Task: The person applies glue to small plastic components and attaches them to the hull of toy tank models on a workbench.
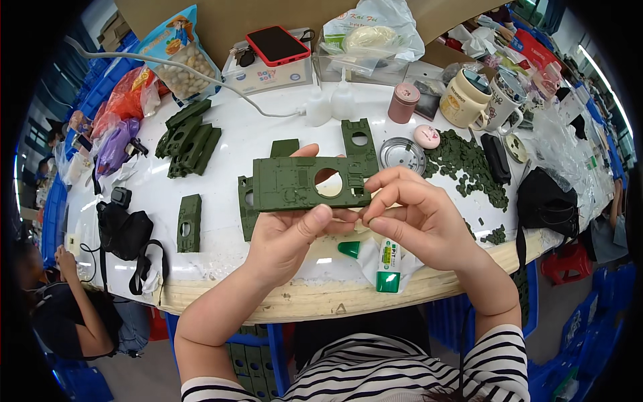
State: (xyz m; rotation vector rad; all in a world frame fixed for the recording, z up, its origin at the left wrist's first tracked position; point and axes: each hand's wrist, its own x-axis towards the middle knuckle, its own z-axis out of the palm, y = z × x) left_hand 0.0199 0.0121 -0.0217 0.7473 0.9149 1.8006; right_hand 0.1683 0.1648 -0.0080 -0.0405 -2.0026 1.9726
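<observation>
A dark green plastic model vehicle hull (284,184) with a round hole lies across my left hand (284,241), held from below with the thumb along its near edge. My right hand (422,218) is at the hull's right end, its thumb and fingertips pinched together; whatever is between them is hidden or too small to name. Behind and beside the held piece are similar green hulls (362,149) on the white table. Below my right hand lies a white tube with a green end (389,264), beside a green cap (349,249).
Small green parts (462,161) lie heaped at the right, near a round metal tin (402,154) and a pink jar (404,104). Stacked hulls (191,144) and a black bag (125,231) are at left. Two white bottles (343,100) and a cable (241,97) stand farther back. Mugs (462,97) are at back right.
</observation>
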